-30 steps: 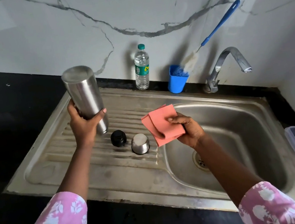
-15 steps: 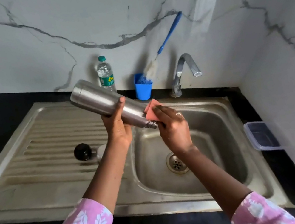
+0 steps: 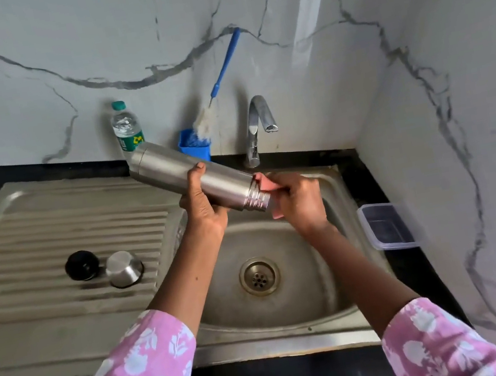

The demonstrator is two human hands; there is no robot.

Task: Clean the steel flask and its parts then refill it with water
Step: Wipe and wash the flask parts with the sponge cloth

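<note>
Steel flask (image 3: pixel 192 177) held tilted over the sink basin (image 3: pixel 305 277), base up and away, threaded mouth down toward the right hand (image 3: pixel 300 203). Left hand (image 3: pixel 201 206) wrapped round the flask's middle, thumb over the top, fingers curled beneath. Right hand closed on a salmon-pink cloth (image 3: pixel 264 183), pressing it against the threaded neck; how far the cloth reaches inside the mouth cannot be told. Judged as the wiping step: neck and rim being cleaned, refill not yet begun. Next likely calls for turning the flask against the cloth while keeping the left grip firm, then moving on to the parts. Well left of the left hand, on the ribbed drainboard (image 3: pixel 32 232): black stopper (image 3: pixel 82 265) and steel cup lid (image 3: pixel 124 268), just beside each other, upside down. Beyond both hands, against the marble wall: tap (image 3: pixel 257 126), blue holder (image 3: pixel 194 147) with a bottle brush (image 3: pixel 221 73), and a plastic water bottle (image 3: pixel 127 129) with a green label, writing too small to read. Right of the right hand, clear plastic container (image 3: pixel 388 229) on the dark counter.
</note>
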